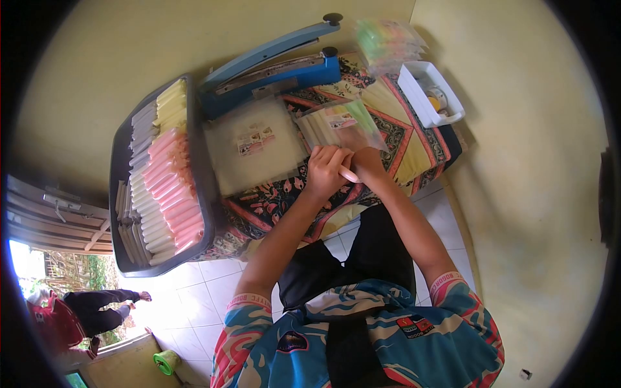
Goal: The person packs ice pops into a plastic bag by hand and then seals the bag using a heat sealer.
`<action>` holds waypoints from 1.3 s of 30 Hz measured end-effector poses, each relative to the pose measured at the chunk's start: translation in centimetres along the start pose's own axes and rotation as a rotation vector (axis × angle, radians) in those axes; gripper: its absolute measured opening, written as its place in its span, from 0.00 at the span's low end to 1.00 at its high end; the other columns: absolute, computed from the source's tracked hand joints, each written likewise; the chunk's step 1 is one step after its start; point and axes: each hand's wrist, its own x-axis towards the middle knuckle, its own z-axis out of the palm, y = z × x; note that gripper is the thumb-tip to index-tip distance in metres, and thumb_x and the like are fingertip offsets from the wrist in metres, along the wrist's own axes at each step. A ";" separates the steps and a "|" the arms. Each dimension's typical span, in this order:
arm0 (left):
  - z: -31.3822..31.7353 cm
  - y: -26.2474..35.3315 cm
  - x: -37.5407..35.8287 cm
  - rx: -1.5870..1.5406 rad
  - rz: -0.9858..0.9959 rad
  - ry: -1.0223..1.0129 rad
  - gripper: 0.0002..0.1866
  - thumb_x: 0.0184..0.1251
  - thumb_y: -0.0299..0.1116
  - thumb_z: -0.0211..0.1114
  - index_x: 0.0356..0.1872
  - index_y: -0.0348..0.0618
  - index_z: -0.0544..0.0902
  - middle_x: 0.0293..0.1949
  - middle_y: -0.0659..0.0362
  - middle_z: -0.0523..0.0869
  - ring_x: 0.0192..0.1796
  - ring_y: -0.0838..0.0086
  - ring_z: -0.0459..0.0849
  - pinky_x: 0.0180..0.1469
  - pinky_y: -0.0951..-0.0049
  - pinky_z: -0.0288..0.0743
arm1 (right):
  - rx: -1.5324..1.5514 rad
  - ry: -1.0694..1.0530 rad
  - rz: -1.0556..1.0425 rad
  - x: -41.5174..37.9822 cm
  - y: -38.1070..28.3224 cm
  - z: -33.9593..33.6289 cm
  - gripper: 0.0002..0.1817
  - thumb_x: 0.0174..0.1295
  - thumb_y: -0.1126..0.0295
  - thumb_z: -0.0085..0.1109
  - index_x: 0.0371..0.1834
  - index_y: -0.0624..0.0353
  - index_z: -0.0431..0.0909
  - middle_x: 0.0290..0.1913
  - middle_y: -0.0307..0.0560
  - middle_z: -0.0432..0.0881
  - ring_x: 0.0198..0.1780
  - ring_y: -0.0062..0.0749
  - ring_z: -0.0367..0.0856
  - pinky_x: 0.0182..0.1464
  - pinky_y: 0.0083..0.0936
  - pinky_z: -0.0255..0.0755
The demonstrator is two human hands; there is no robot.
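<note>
My left hand (325, 169) and my right hand (366, 163) meet at the near edge of a low table covered in a patterned cloth (414, 139). Between them I hold a pink stick-shaped ice pop (349, 174), its end poking out below my left fingers. Just beyond my hands lies a clear plastic bag (339, 124) with several pale sticks and a label inside. My right hand touches the mouth of this bag.
A dark tray (123, 161) at the left holds rows of white, pink and yellow ice pops. A blue heat sealer (272, 68) stands at the back, with labelled clear bags (253, 143) before it, a white basket (430, 94) at right, and a person outside the door at lower left.
</note>
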 end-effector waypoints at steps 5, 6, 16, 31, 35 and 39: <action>0.0 -0.1 -0.1 -0.035 0.005 -0.004 0.11 0.42 0.22 0.71 0.30 0.44 0.81 0.25 0.59 0.79 0.30 0.65 0.79 0.37 0.67 0.68 | -0.196 -0.212 0.008 -0.6 1.9 2.2 0.23 0.57 0.60 0.52 0.56 0.56 0.73 0.50 0.55 0.79 0.49 0.46 0.79 0.46 0.39 0.70; 0.0 -0.1 -0.1 -0.035 0.008 -0.003 0.11 0.42 0.22 0.71 0.30 0.44 0.81 0.25 0.60 0.80 0.30 0.65 0.79 0.37 0.67 0.69 | -0.213 -0.206 0.002 -0.3 1.5 1.8 0.21 0.57 0.59 0.52 0.53 0.55 0.76 0.47 0.54 0.81 0.46 0.45 0.81 0.43 0.39 0.72; 0.0 -0.2 -0.2 -0.030 -0.006 -0.009 0.10 0.43 0.22 0.70 0.29 0.44 0.81 0.25 0.59 0.80 0.31 0.64 0.80 0.37 0.67 0.69 | -0.101 0.151 -0.148 0.8 -0.1 -0.3 0.29 0.54 0.60 0.55 0.62 0.54 0.68 0.52 0.52 0.80 0.47 0.46 0.82 0.44 0.38 0.74; -0.2 -0.1 0.0 -0.010 -0.010 -0.025 0.11 0.42 0.23 0.71 0.30 0.43 0.81 0.24 0.59 0.79 0.30 0.64 0.79 0.37 0.66 0.68 | 0.423 0.029 0.042 -4.3 -1.7 -5.8 0.22 0.52 0.82 0.59 0.53 0.64 0.73 0.42 0.56 0.82 0.40 0.44 0.83 0.40 0.33 0.77; -0.3 -0.1 0.1 -0.023 0.022 -0.047 0.11 0.41 0.24 0.71 0.30 0.43 0.81 0.24 0.59 0.78 0.30 0.64 0.79 0.36 0.66 0.68 | 0.782 0.017 0.186 -5.6 -3.7 -8.1 0.18 0.54 0.82 0.61 0.49 0.63 0.76 0.37 0.50 0.84 0.36 0.31 0.85 0.39 0.23 0.77; -0.4 0.1 0.3 -0.038 0.019 -0.072 0.11 0.41 0.25 0.72 0.29 0.43 0.81 0.24 0.60 0.78 0.30 0.65 0.79 0.35 0.66 0.67 | 0.849 0.012 0.163 -5.5 -4.3 -7.5 0.16 0.54 0.80 0.66 0.47 0.64 0.76 0.35 0.46 0.83 0.35 0.24 0.84 0.39 0.21 0.77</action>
